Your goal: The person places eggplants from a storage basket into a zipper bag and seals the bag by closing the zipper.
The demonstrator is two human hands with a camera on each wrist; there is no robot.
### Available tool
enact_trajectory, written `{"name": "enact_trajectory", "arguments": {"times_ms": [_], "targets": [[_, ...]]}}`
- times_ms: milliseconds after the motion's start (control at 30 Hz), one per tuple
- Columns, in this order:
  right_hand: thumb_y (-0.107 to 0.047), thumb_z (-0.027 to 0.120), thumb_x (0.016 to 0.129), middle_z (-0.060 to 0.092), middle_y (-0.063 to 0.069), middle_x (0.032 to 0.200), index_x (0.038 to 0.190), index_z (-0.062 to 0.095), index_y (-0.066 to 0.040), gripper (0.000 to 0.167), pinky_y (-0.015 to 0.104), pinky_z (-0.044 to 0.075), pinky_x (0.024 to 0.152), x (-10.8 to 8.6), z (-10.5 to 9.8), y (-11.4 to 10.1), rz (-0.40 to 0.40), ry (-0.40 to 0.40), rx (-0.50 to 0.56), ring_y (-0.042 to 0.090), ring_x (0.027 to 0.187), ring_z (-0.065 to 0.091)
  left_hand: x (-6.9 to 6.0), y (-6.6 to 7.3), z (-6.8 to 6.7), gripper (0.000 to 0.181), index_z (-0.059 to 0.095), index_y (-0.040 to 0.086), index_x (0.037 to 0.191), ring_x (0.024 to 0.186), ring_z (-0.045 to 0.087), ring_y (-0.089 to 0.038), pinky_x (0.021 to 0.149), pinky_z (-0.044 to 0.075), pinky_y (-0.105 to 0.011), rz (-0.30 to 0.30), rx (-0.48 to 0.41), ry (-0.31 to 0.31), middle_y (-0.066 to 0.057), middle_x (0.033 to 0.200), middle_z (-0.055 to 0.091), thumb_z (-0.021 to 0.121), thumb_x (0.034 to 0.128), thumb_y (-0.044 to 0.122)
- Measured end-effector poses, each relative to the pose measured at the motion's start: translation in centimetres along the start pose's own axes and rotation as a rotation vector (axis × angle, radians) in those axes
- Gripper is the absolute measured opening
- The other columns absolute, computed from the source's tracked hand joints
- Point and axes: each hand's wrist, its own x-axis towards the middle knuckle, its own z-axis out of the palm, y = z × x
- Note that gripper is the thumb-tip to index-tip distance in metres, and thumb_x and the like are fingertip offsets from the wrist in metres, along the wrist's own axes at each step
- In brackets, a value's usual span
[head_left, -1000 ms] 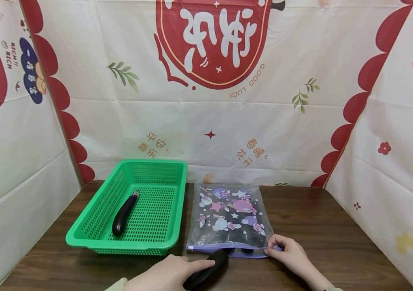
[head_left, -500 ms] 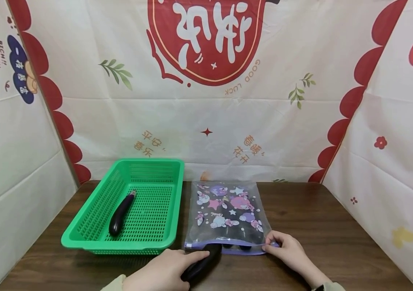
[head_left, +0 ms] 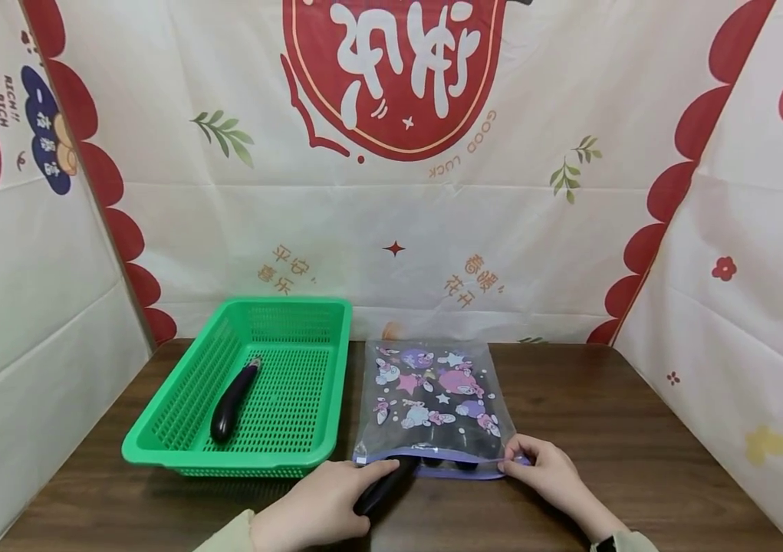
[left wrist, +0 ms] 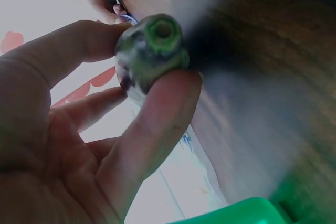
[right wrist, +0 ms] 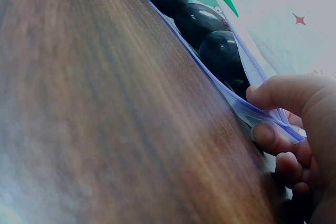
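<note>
Left fingers (left wrist: 79, 45) pinch 1 eggplant (left wrist: 149, 56) between them, near its stem

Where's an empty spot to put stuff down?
Most room is on the table right of the bag and right hand. A smaller patch lies in front of the green basket, left of the left hand. It's crowded at the bag's mouth, where that hand holds an eggplant.

Pale green sleeves (head_left: 231, 533); a black right wristband (head_left: 606, 544).
</note>
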Motion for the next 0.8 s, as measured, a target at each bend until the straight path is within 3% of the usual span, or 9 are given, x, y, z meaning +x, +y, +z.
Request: {"name": "enact_trajectory", "arguments": {"times_ms": [267,533,800], "targets": [[-0.029,0.079,0.077,0.046,-0.010,0.061,0.072,0.058,-0.027,0.022,0.025,0.030,0.053,0.2,0.1,0.0,-0.019,0.003,-0.010,0.005,0.057,0.042,0.7,-0.1,0.7,0.072,0.052,0.021,0.137,0.065,0.048,-0.005,0.056,0.039,-0.024,-0.028,0.046,0.053,0.002,0.086,0.063,0.073,0.0691,0.010],[-0.028,0.079,0.077,0.048,-0.010,0.062,0.073,0.058,-0.027,0.021,0.025,0.032,0.053,0.0,0.0,0.1,-0.015,0.008,-0.005,0.005,0.057,0.043,2.2,0.1,1.0,0.062,0.046,0.021,0.125,0.057,0.048,-0.007,0.052,0.040,-0.025,-0.073,0.050,0.023,0.005,0.069,0.053,0.077,0.0724,0.012],[-0.029,0.079,0.077,0.048,-0.009,0.062,0.073,0.059,-0.026,0.021,0.025,0.032,0.054,0.0,0.2,0.1,0.009,0.005,-0.006,0.005,0.058,0.044,3.5,0.1,1.0,0.059,0.046,0.021,0.121,0.058,0.050,-0.010,0.053,0.040,-0.026,-0.069,0.073,0.031,0.005,0.067,0.051,0.078,0.0724,0.014]]}}
